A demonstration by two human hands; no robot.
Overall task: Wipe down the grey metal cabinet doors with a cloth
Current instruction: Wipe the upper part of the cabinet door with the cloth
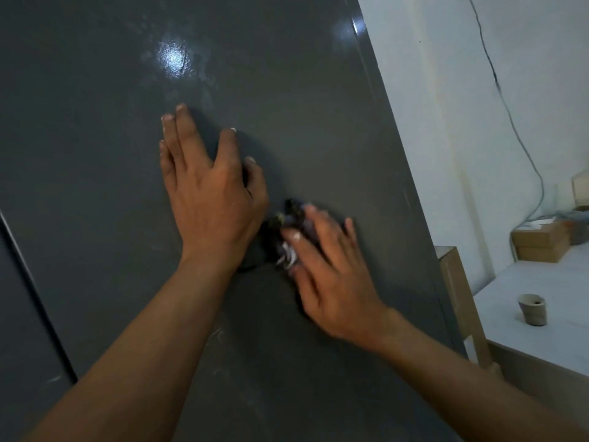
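Grey metal cabinet door (pixel 287 90), glossy and smooth, fills most of the head view, with a bright glare spot high on it and faint smears around that spot. A second grey door panel (pixel 22 314) adjoins it at lower left across a dark seam. The left hand (pixel 207 193) lies flat on the door, released, fingers straight and thumb spread, holding nothing. Just to its right, the right hand (pixel 331 266), blurred, presses a bunched dark cloth with pale frayed threads (pixel 283 237) against the door's middle; its fingers lie spread and fairly straight over the cloth, the thumb beside the bunch. Right of the cabinet edge stand a white wall (pixel 446 122) with a thin black cable (pixel 497 87), a white tabletop (pixel 541 330) bearing a small crumpled brown paper cup (pixel 532 309), and brown cardboard boxes (pixel 538 244) farther back.
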